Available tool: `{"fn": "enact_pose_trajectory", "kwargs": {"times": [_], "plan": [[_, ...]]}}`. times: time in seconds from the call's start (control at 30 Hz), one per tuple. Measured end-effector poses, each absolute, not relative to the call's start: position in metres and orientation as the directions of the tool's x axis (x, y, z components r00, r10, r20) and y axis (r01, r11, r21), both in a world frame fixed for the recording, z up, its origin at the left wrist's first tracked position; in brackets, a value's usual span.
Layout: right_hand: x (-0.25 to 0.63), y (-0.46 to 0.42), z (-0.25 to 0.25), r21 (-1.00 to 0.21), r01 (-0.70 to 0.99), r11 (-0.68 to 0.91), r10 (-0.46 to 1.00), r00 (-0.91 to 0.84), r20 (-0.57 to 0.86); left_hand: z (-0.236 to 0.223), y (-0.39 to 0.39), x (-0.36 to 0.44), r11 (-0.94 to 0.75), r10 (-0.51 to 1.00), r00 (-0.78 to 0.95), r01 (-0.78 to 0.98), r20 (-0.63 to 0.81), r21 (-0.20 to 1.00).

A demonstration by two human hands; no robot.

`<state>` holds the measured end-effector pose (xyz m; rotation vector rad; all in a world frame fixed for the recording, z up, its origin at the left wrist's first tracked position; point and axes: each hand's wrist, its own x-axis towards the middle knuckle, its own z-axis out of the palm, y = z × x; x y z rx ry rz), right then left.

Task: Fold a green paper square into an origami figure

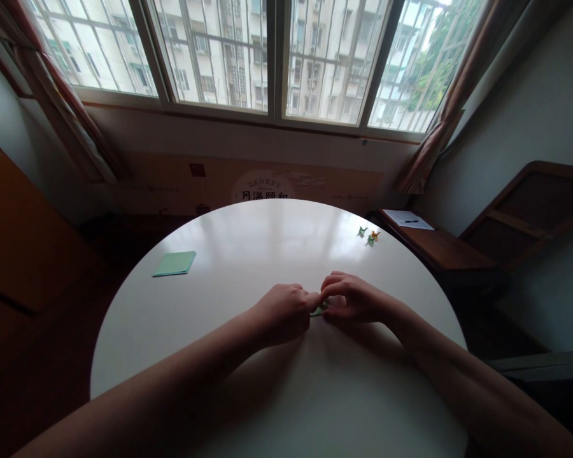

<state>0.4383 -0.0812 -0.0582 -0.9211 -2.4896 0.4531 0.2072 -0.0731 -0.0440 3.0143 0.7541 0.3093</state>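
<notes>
Near the middle of the white round table [181, 324], both of my hands meet over a small piece of green folded paper [318, 311]. My left hand [286, 312] is closed, its thumb and fingers pressed at the paper's left side. From the right, my right hand [351, 298] curves over with thumb and fingertips bent onto the same piece. Most of the paper is hidden under the fingers, so its exact shape does not show.
A stack of green paper squares [174, 263] lies at the table's left. Several small folded paper figures [372, 238], green and orange, stand at the far right. Beyond the table are a wooden chair [439, 245] bearing a white sheet [401, 219] with a pen, and a cardboard box [315, 184].
</notes>
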Motion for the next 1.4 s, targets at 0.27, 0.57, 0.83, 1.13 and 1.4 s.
{"fn": "enact_pose_trajectory", "kwargs": {"times": [0.27, 0.57, 0.83, 1.13, 1.4], "plan": [[0.433, -0.088, -0.054, -0.439, 0.54, 0.718, 0.684, -0.663, 0.304, -0.043, -0.065, 0.2, -0.866, 0.494, 0.85, 0.461, 0.181, 0.195], [0.427, -0.088, -0.057, -0.529, 0.541, 0.654, 0.752, -0.544, 0.372, -0.047, -0.057, 0.199, -0.722, 0.631, 0.75, 0.474, 0.199, 0.503], [0.423, -0.087, -0.055, -0.754, 0.425, 0.502, 0.857, -0.363, 0.366, -0.042, -0.051, 0.198, -0.468, 0.758, 0.642, 0.414, 0.114, 0.781], [0.419, -0.085, -0.058, -0.89, 0.321, 0.324, 0.882, -0.444, 0.16, -0.045, -0.05, 0.199, -0.371, 0.741, 0.668, 0.331, 0.062, 0.868], [0.414, -0.084, -0.061, -0.955, 0.222, 0.195, 0.876, -0.478, 0.068, -0.041, -0.053, 0.201, -0.316, 0.758, 0.652, 0.329, 0.028, 0.89]]}}
